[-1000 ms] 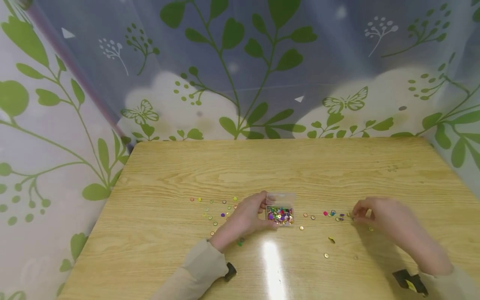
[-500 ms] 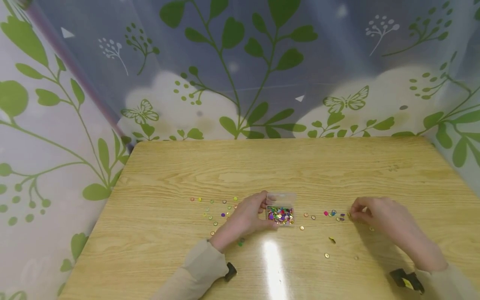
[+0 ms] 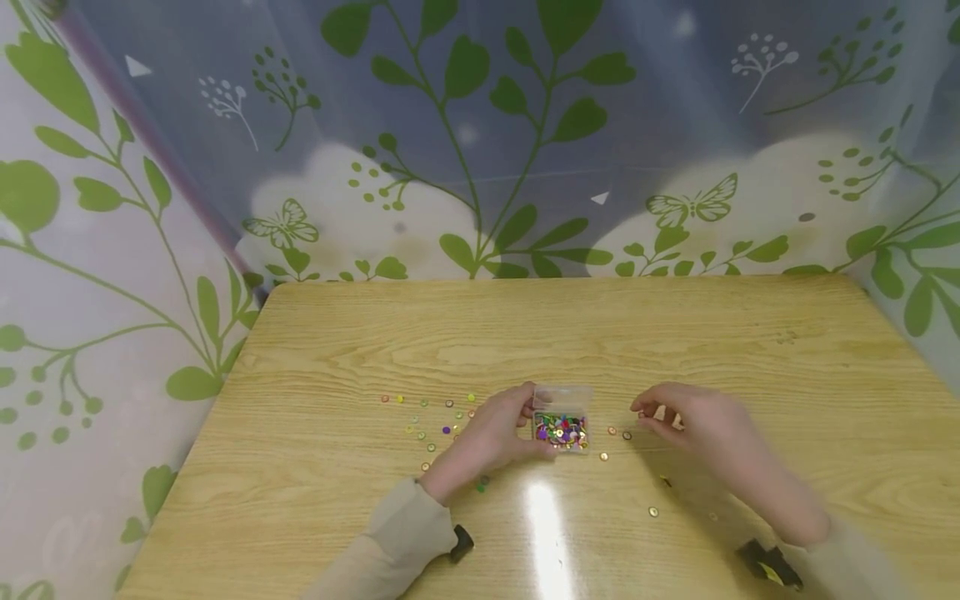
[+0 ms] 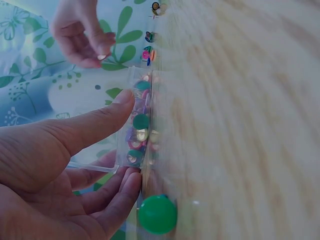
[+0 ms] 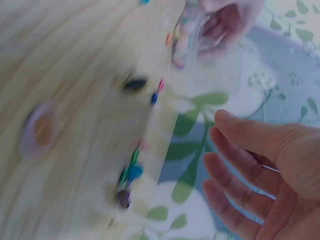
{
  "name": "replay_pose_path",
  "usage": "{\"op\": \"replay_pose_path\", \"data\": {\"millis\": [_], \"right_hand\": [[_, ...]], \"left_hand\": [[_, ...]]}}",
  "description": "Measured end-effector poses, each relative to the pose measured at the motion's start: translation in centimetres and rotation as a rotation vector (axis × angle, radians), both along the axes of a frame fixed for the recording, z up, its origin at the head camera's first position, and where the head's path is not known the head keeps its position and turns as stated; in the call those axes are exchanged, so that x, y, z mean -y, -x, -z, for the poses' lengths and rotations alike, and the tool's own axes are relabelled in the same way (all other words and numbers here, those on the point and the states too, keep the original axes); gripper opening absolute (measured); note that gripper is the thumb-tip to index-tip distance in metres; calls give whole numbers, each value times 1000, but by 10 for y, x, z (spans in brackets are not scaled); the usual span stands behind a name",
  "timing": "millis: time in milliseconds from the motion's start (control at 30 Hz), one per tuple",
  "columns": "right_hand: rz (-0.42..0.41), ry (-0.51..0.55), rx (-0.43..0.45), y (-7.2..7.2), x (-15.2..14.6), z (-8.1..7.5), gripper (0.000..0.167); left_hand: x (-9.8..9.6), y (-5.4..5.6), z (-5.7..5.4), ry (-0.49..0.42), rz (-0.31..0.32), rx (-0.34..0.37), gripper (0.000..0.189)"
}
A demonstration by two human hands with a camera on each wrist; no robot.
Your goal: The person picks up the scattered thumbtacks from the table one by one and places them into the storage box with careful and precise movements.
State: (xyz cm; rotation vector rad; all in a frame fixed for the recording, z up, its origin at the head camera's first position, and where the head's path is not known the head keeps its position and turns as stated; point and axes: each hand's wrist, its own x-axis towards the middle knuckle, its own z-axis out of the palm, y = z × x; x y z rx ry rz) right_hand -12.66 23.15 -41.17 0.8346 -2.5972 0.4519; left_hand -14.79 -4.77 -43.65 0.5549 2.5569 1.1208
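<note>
My left hand [image 3: 498, 429] grips a small clear plastic box [image 3: 562, 397], its thumb on the near side and fingers at the far side. The lid stands open at the back, and many-coloured thumbtacks [image 3: 559, 431] fill the box. To the right, my right hand [image 3: 701, 425] is above the table with thumb and forefinger close together. A small thumbtack [image 4: 102, 57] shows at its fingertips in the left wrist view. Two loose thumbtacks [image 3: 619, 433] lie between that hand and the box. A green thumbtack [image 4: 158, 214] lies close by my left fingers.
Loose thumbtacks [image 3: 446, 430] are scattered left of the box, partly behind my left arm. A few more [image 3: 653, 512] lie nearer the front right. Behind the wooden table [image 3: 450, 333] hangs a leaf-patterned curtain [image 3: 480, 142].
My right hand has moved left toward the box from the tacks at the far right, and now covers the place where that cluster showed. The left hand and box have stayed still.
</note>
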Motion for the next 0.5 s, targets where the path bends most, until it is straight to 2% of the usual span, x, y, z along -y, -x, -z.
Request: {"op": "replay_pose_path", "data": {"millis": [267,500], "right_hand": [[-122,63,-25,4,40,-8,27],[-176,135,-51,9,57,-6,31]], "left_hand": [[1,1,2,-6,4,-7,55],[1,1,1,17,3,-12,56]]}}
